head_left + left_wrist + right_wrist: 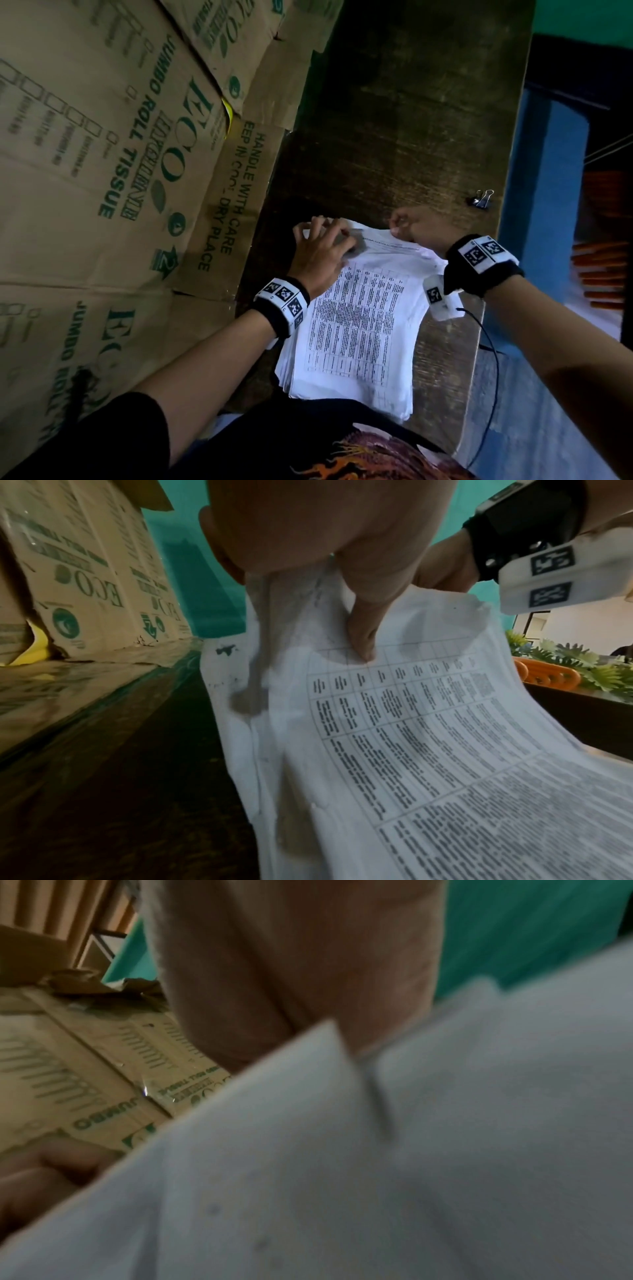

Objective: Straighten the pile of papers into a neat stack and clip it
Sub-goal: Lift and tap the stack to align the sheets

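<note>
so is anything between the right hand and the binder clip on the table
Nothing visible. The binder clip lies on bare dark table just beyond the right hand, which pinches the far edge of the papers.

The papers (359, 318) under both hands are thin, white and matt — a bit wrinkled. The table (404, 113) past the fingers is dark, rough wood. The clip (481, 198) beyond the right hand (416, 228) is shiny metal. Left of the left hand (320, 253) — dull brown cardboard (102, 154).
</note>
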{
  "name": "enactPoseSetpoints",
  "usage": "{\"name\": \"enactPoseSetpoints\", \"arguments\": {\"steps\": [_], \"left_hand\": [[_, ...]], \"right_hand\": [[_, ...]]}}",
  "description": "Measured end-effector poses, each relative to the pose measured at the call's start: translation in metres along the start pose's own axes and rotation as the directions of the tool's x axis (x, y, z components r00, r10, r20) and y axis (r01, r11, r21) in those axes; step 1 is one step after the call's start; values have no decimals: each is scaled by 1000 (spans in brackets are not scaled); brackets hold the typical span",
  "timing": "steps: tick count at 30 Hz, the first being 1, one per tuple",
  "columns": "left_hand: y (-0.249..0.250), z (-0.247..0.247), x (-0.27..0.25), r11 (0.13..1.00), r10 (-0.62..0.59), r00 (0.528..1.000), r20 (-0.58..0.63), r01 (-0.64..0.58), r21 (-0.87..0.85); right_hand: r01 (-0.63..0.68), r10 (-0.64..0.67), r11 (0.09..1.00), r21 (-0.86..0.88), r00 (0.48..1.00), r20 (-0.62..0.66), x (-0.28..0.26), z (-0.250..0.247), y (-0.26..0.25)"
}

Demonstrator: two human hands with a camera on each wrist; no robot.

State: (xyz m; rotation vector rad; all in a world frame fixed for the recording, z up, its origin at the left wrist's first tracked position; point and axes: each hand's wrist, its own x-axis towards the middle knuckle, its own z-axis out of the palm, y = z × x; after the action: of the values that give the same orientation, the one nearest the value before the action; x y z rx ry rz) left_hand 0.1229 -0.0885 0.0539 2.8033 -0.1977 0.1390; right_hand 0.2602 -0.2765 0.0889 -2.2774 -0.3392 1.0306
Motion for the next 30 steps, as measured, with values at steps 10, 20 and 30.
{"name": "enactPoseSetpoints", "arguments": {"steps": [10, 20, 30], "left_hand": [[3, 0, -18, 966, -56, 977, 204, 105, -237], [11, -14, 15, 982, -91, 902, 423, 151, -110], [15, -2, 15, 962, -149, 914, 377, 222, -158]], "right_hand": [[10, -29, 988, -157, 993, -117, -4, 0, 13], [13, -10, 1000, 23, 991, -135, -5, 3, 29], [-43, 41, 995, -86, 999, -31, -5, -2, 23]]}}
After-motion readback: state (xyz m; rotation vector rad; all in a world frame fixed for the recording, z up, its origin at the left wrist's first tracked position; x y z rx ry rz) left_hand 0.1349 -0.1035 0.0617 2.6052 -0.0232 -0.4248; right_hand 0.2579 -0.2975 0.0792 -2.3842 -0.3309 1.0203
